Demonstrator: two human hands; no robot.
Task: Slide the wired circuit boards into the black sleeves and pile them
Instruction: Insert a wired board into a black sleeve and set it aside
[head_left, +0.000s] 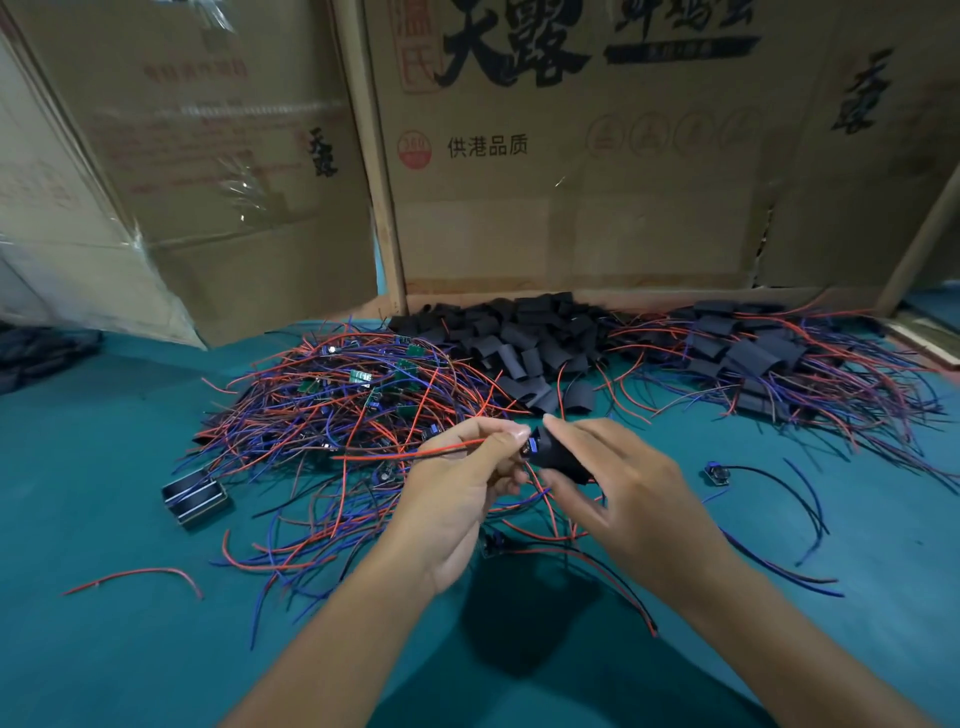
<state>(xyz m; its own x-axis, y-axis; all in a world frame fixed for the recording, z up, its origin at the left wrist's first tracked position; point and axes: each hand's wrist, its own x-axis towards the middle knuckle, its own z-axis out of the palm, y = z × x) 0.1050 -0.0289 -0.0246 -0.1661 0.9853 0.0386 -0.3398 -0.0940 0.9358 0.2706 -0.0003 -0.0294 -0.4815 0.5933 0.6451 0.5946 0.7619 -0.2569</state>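
Note:
My left hand (462, 483) pinches a wired circuit board (530, 447) by its end, its red wire sticking out to the left. My right hand (618, 483) holds a black sleeve (563, 457) between thumb and fingers, its mouth against the board. The board is mostly hidden by fingers and sleeve. A tangle of bare boards with red and blue wires (353, 400) lies to the left. Empty black sleeves (514, 338) are heaped at the back. Sleeved boards with trailing wires (763, 358) are piled at the right.
The teal table top (130, 649) carries a small metal frame part (195, 493) at the left, a loose red wire (135, 574) and a lone small board with black and blue wires (717, 474) on the right. Cardboard boxes (571, 156) wall off the back.

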